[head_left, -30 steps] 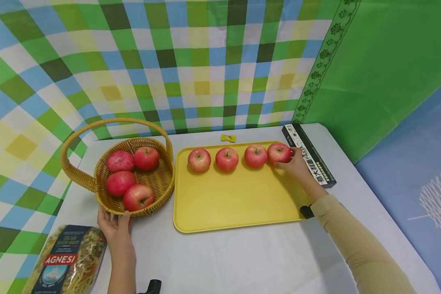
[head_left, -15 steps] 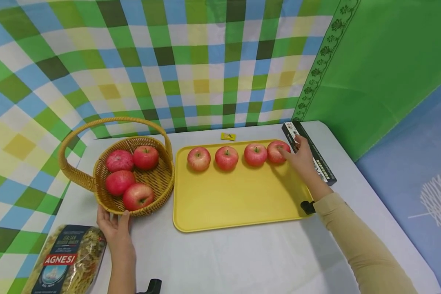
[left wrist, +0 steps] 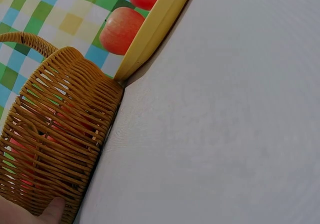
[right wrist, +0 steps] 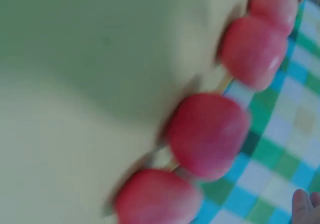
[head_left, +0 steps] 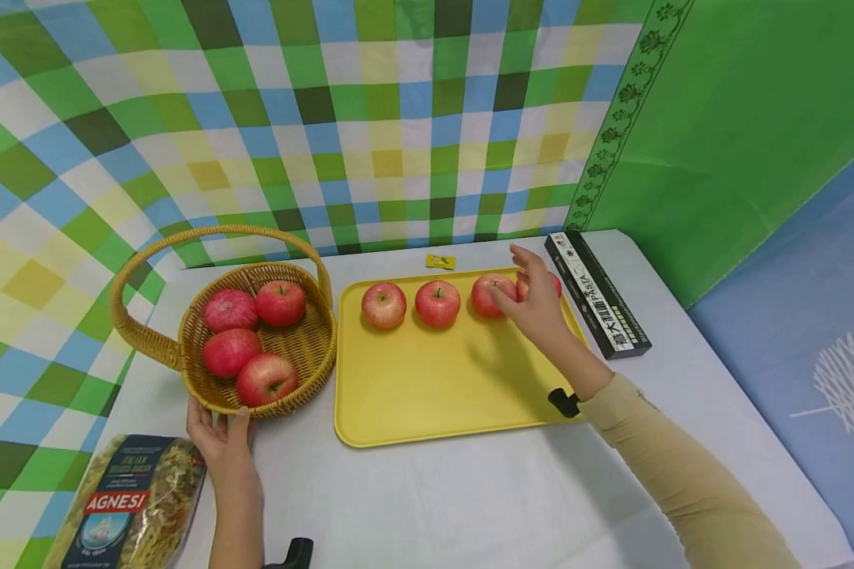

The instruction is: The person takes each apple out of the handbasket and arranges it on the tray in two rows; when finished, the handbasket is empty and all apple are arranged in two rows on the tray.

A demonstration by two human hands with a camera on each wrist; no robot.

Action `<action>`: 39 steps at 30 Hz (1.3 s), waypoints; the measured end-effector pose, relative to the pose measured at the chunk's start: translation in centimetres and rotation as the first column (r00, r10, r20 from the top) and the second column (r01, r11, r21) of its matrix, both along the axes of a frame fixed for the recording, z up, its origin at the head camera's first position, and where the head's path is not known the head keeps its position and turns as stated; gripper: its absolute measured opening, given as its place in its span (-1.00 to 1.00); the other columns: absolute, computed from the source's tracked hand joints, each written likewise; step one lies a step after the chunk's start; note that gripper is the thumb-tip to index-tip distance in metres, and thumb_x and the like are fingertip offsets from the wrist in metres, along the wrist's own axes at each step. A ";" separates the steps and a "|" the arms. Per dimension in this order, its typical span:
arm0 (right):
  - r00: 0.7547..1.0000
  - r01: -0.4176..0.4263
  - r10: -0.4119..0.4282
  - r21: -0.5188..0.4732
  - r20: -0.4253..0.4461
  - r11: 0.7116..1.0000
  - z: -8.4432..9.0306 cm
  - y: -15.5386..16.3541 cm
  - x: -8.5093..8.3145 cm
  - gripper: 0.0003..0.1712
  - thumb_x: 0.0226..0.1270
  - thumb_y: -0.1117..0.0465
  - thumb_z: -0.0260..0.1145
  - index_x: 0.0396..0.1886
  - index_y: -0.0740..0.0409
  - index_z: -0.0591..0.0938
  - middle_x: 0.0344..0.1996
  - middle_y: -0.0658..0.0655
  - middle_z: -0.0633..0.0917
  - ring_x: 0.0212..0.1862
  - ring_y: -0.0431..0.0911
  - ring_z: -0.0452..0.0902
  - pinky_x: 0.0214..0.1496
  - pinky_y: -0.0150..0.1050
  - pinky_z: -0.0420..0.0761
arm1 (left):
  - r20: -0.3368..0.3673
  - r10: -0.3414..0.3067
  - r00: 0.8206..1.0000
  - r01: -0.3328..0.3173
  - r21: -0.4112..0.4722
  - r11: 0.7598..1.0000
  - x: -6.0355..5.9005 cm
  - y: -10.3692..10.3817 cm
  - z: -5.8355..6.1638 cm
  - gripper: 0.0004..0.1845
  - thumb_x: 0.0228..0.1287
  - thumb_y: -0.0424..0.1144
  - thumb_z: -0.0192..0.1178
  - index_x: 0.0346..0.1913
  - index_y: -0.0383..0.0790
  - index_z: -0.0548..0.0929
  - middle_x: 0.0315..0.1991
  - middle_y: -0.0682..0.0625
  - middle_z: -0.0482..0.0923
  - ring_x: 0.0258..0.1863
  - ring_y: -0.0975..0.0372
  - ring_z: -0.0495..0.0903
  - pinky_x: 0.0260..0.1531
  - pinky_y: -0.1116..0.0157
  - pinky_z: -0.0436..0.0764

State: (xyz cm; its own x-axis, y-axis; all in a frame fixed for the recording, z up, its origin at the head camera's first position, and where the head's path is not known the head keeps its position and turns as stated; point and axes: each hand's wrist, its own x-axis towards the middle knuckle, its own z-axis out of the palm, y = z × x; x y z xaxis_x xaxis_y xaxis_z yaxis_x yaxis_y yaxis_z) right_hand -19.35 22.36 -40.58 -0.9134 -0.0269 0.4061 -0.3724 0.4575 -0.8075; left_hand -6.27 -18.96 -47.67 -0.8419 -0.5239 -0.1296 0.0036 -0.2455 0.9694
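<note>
My left hand (head_left: pixel 217 442) rests against the front of the wicker basket (head_left: pixel 311 395), thumb and fingers at its outer wall below the rim. Inside the basket sit several red apples (head_left: pixel 281 303). In the left wrist view, the left thumb (left wrist: pixel 54 211) lies on the weave. Above the right part of a yellow tray (head_left: pixel 427 395) hovers my right hand (head_left: pixel 541 312), fingers apart and holding nothing. Along the tray's far edge stand several apples (head_left: pixel 437 303) in a row; the rightmost apple (head_left: pixel 557 286) is partly hidden behind that hand. Blurred apples (right wrist: pixel 207 134) fill the right wrist view.
A black-and-white pasta box (head_left: pixel 598 296) lies just right of the tray. At the front left is an AGNESI pasta bag (head_left: pixel 128 502). A small yellow packet (head_left: pixel 440 261) lies behind the tray. A checkered cloth (head_left: pixel 398 118) hangs at the back.
My right hand has let go of the rightmost apple, drawn back from it and moved left over the tray. The left hand stays at the basket.
</note>
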 end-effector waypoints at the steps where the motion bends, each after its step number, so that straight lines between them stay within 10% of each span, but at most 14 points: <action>1: 0.999 -0.025 0.025 0.006 -0.020 1.000 0.2 -0.7 0.1 -0.16 0.18 0.34 0.41 0.41 0.24 0.23 0.30 0.28 0.32 0.32 0.16 0.21 0.34 0.12 0.28 | 0.001 0.001 1.000 -0.001 -0.002 1.000 0.0 0.0 0.0 -0.21 0.48 -0.34 -0.03 0.51 0.22 -0.26 0.52 0.11 -0.35 0.49 0.21 -0.24 0.36 0.30 0.16; 15: 0.944 -0.297 0.315 0.161 -0.097 0.941 1.4 -11.2 1.3 -0.12 0.16 0.17 0.46 0.42 0.13 0.23 0.33 0.13 0.34 0.27 0.00 0.34 0.24 -0.13 0.47 | -0.003 -0.001 1.000 0.001 -0.009 1.000 0.1 -0.1 0.1 -0.20 0.47 -0.33 -0.01 0.51 0.22 -0.24 0.51 0.11 -0.32 0.49 0.21 -0.21 0.34 0.31 0.18; 39: 0.829 -0.555 0.517 0.415 0.212 0.720 -1.3 -28.1 2.4 -0.07 0.16 -0.25 0.34 0.44 0.03 0.25 0.31 -0.05 0.38 0.30 -0.24 0.25 0.30 -0.40 0.31 | 0.037 -0.001 0.999 0.003 -0.053 0.999 0.3 -0.1 0.2 -0.20 0.46 -0.24 0.05 0.50 0.25 -0.21 0.52 0.15 -0.29 0.50 0.19 -0.21 0.34 0.30 0.20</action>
State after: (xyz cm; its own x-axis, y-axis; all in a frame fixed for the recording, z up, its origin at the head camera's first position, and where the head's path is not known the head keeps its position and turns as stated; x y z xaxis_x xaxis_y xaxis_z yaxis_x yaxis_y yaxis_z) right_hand -16.92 -5.79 -41.90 -0.7172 -0.6794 0.1548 -0.6134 0.5100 -0.6030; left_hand -6.01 -19.04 -47.46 -0.8382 -0.5288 -0.1331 -0.0333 -0.1940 0.9804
